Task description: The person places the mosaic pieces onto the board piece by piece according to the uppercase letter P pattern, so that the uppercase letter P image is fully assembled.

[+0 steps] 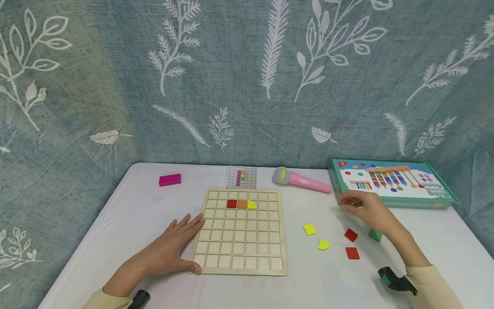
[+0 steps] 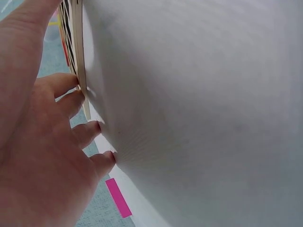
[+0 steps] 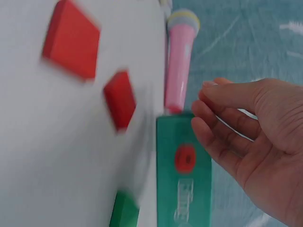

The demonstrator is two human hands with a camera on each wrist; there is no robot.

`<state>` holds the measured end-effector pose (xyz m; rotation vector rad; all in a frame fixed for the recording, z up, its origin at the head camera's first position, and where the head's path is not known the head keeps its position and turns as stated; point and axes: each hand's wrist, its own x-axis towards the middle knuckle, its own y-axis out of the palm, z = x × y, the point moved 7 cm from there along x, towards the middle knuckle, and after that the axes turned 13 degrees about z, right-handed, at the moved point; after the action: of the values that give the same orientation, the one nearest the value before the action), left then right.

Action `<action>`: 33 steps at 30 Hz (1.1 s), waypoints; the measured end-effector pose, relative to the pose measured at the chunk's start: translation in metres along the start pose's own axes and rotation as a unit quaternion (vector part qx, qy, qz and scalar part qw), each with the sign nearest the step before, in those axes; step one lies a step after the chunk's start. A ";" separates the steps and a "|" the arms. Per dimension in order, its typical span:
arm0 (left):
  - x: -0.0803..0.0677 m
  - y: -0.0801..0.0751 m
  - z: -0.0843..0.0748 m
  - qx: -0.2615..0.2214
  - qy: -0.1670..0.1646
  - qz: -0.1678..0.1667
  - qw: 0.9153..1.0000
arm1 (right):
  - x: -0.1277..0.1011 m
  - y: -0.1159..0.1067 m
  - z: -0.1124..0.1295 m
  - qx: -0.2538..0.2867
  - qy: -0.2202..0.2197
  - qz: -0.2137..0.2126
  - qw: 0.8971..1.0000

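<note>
Grid board (image 1: 241, 231) lying at table (image 1: 127, 223) centre, three tiles (image 1: 241, 204) sitting in its second row. Pattern card (image 1: 242, 177) behind board. Loose tiles (image 1: 332, 242) lying right of board. Microphone (image 1: 301, 180) and box (image 1: 391, 184) behind them. Block (image 1: 170, 180) far left.

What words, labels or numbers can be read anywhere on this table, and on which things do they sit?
Green toy box: printed words near its right end, upside down and too small to read; a small red badge at its top left corner, unreadable.
Pink microphone: a small mark on the handle, too blurred to read.
Pattern card: only a coloured grid, no text.
Wooden grid board: no writing.
</note>
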<state>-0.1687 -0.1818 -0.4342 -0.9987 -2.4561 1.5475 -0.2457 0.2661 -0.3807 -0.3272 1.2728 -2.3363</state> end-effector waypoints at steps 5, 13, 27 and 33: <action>0.000 0.001 0.001 0.000 0.001 -0.003 1.000 | -0.017 -0.009 -0.023 -0.003 0.029 0.004 1.000; 0.000 0.003 0.002 -0.009 0.001 -0.001 1.000 | -0.046 -0.016 -0.065 -0.017 0.108 0.017 0.994; -0.001 0.003 0.003 -0.012 -0.006 0.006 1.000 | -0.074 -0.020 -0.095 -0.030 0.157 0.030 0.987; -0.002 0.001 0.002 -0.006 -0.006 0.006 1.000 | -0.073 -0.021 -0.094 -0.033 0.154 0.026 0.987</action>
<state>-0.1672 -0.1842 -0.4353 -1.0101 -2.4754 1.5470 -0.2270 0.3806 -0.4136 0.0508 1.4817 -2.3686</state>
